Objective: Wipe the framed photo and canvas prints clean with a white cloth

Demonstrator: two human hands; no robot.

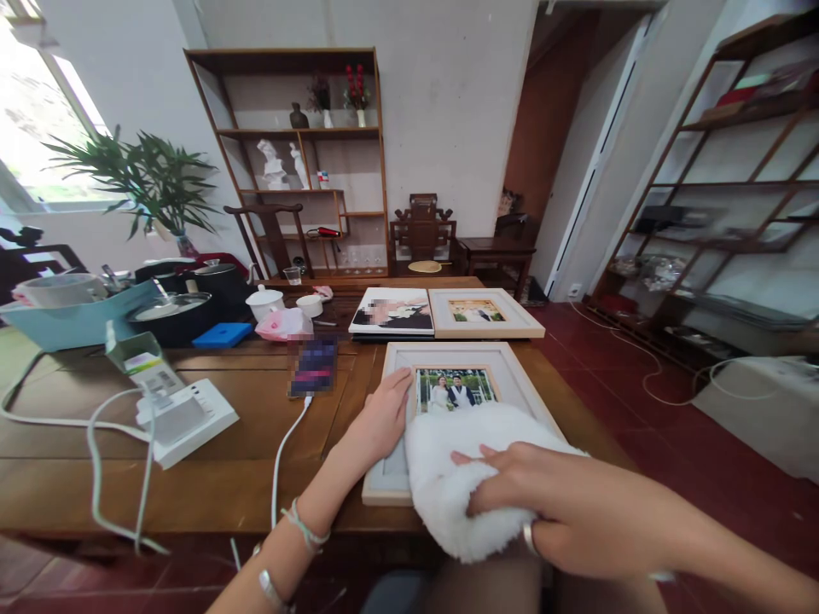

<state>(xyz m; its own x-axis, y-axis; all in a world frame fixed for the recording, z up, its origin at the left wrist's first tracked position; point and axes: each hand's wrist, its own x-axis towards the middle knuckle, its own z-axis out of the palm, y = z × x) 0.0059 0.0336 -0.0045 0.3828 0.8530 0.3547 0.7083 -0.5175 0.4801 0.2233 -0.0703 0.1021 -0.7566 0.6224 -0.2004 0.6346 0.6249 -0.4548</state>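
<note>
A white-framed photo [457,401] lies flat at the near edge of the wooden desk [256,443], its long axis running from near to far. The right hand [543,499] has its grip closed on a fluffy white cloth [448,477], which rests on the near half of the frame's glass and hangs over the desk edge. The uncovered picture lies beyond the cloth, on the far side. The left hand [384,418] lies open and flat on the frame's left border, gripping nothing, just left of the cloth. Two more framed pictures [483,311] lie farther back. A phone [313,367] on its cable lies left of the frame.
</note>
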